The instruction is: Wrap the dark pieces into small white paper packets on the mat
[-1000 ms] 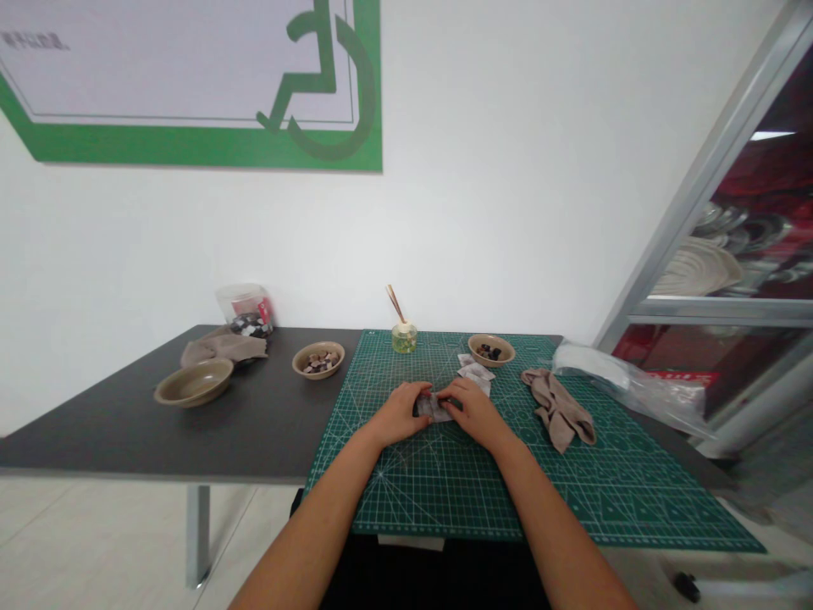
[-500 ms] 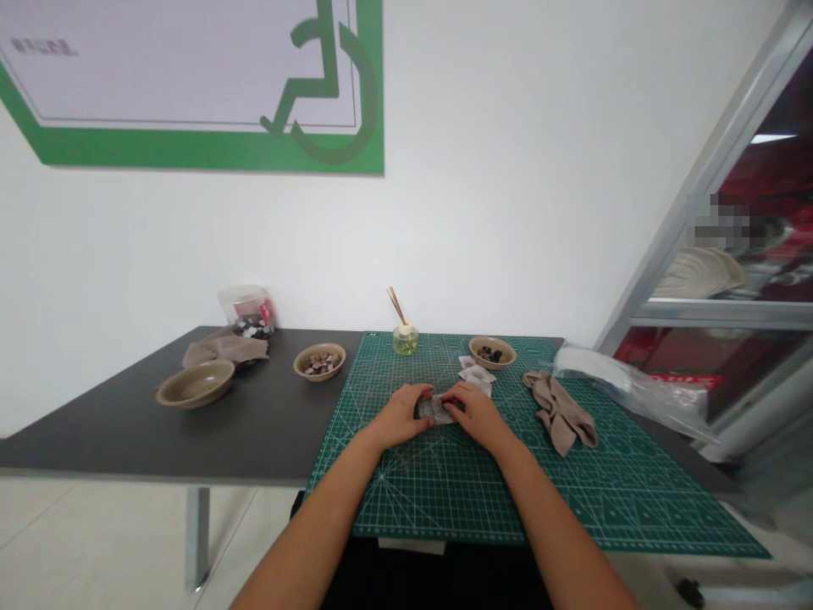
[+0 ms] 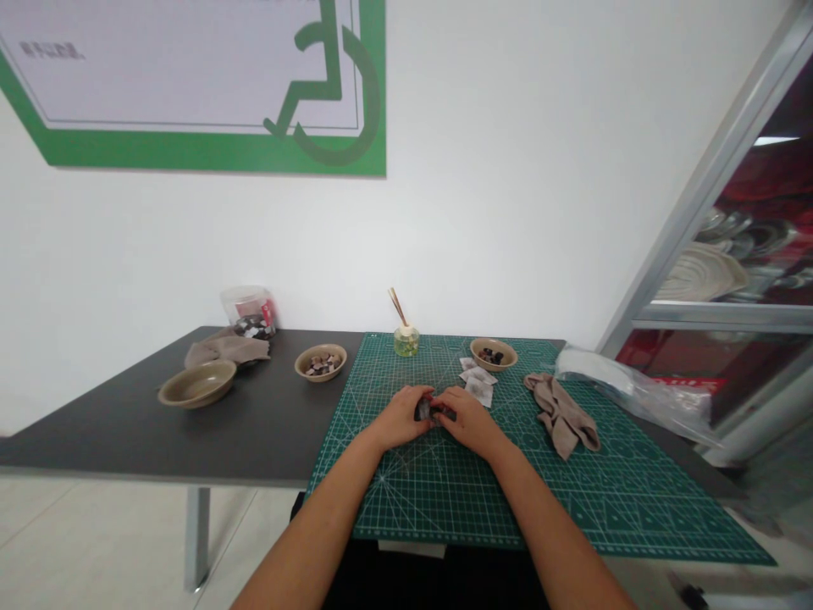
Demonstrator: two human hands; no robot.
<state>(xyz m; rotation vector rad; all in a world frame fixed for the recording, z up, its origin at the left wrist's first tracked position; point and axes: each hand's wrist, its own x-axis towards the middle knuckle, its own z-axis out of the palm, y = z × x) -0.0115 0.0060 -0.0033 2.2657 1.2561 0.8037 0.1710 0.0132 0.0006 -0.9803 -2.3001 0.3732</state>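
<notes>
Over the green cutting mat (image 3: 445, 504), my left hand (image 3: 400, 417) and my right hand (image 3: 473, 422) meet with curled fingers. Between their fingertips is a small greyish printed paper (image 3: 424, 409), mostly hidden; whether anything lies inside it, I cannot tell. Both thumbs and forefingers press on it from either side. Just beyond my right hand lie several loose printed paper squares (image 3: 478, 390), partly overlapping. Behind them stands a tan bowl (image 3: 501, 368) with small dark pieces in it.
A brown cloth (image 3: 562, 415) and a clear plastic bag (image 3: 660, 402) lie at the right. A reed diffuser (image 3: 406, 342) stands at the back. Leftward are a bowl of small blocks (image 3: 306, 375), another bowl (image 3: 196, 398), a crumpled cloth (image 3: 225, 347) and a clear tub (image 3: 251, 305).
My right hand has moved left, closer to my left hand. The paper, spread wider between the hands before, now shows much less. The loose squares are more exposed.
</notes>
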